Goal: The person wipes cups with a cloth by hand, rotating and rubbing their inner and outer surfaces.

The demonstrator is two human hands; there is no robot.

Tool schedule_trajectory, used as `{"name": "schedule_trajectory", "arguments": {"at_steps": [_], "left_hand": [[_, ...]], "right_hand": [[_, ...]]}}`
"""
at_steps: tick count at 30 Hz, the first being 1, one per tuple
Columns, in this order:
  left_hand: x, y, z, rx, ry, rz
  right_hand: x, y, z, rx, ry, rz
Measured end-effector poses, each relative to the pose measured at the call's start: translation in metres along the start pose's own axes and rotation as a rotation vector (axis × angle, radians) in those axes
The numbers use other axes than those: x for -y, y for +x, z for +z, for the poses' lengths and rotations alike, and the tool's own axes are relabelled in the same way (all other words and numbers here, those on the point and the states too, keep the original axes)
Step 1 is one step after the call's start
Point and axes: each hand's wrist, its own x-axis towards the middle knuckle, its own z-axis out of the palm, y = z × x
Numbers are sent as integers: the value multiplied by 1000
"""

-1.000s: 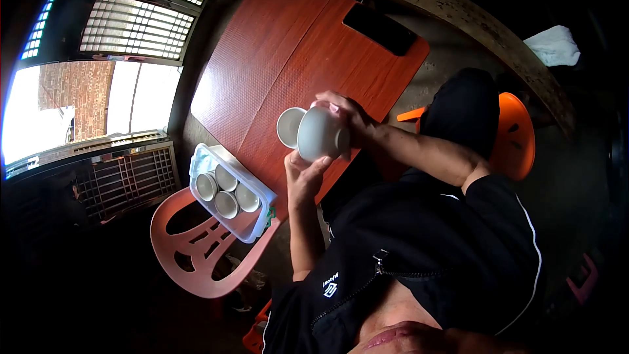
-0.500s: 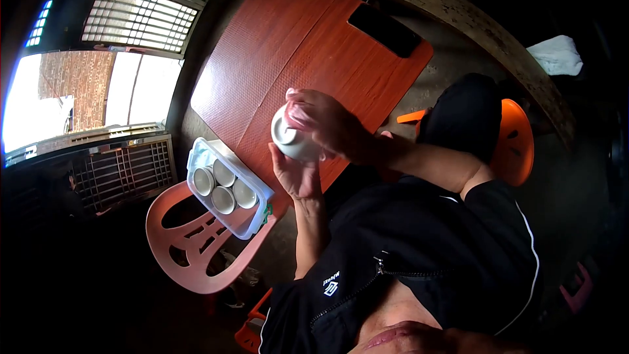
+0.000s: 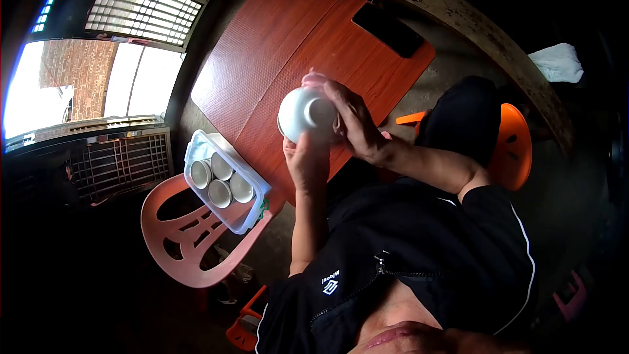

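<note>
White and tilted foot-up, a bowl is clasped by the left hand, thumb on its outer wall. Half-curled, the right hand touches its side, grip unclear. Leftward of the left hand, a plastic box holds small bowls.

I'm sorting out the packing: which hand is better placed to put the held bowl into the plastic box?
Left, I think. The left hand has its grip on the bowl and is nearer the plastic box; the right hand is farther off.
</note>
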Motion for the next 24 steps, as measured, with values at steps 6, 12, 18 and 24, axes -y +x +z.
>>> {"name": "schedule_trajectory", "arguments": {"at_steps": [6,12,18,24], "left_hand": [[-4,0,-7,-101,101,-63],[-11,7,-19,-178,-54,14],[-26,4,-12,-242,32,94],[-10,-10,-7,-146,694,308]], "right_hand": [[24,18,-26,32,-174,286],[-6,10,-17,241,-988,-904],[38,15,-18,257,-470,162],[13,3,6,686,-877,-763]]}}
